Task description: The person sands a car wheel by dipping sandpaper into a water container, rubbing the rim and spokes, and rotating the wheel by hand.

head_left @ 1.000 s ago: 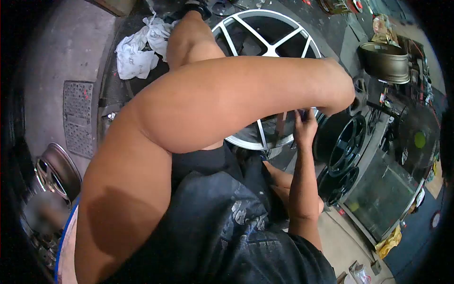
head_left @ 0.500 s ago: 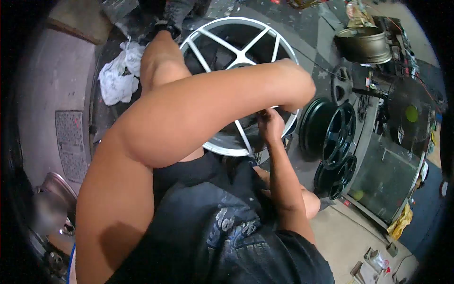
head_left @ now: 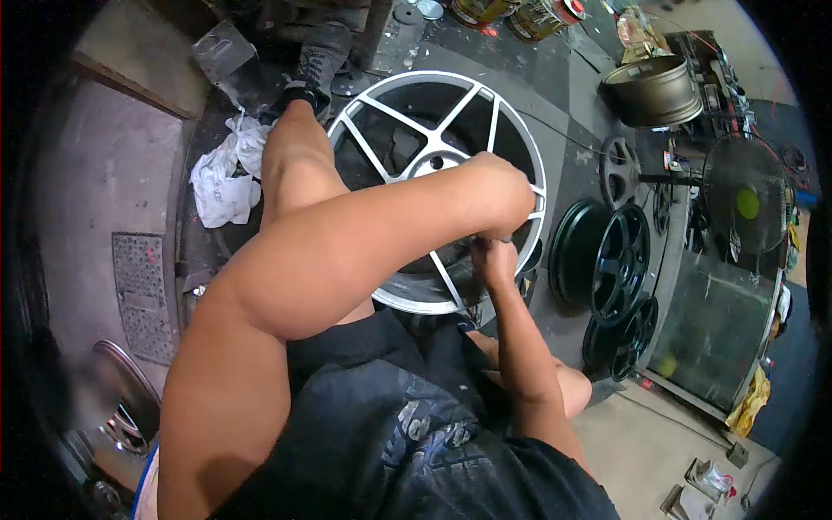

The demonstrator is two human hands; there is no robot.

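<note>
A silver multi-spoke wheel rim (head_left: 416, 102) lies in front of me, between my legs. My left hand (head_left: 507, 186) reaches across it to the right side of the rim, its wrist bent down. The fingers of that hand are hidden beneath it. Just below, my right hand (head_left: 496, 263) is closed in a fist over the rim's lower right part, close to the left hand. A small dark bit shows between the two hands; what it belongs to I cannot make out. My left forearm covers part of the spokes.
Dark green rims (head_left: 617, 264) stand on the right, with a bronze rim (head_left: 654, 91) above them. A fan (head_left: 747, 199) and a glass-fronted cabinet (head_left: 715, 325) are farther right. White cloth (head_left: 224, 186) lies left of my leg. Paint cans (head_left: 537, 19) stand at the top.
The view has shifted, so the rim and floor sit lower in it. My left hand has moved left and closer to my right hand, which stays closed by the rim.
</note>
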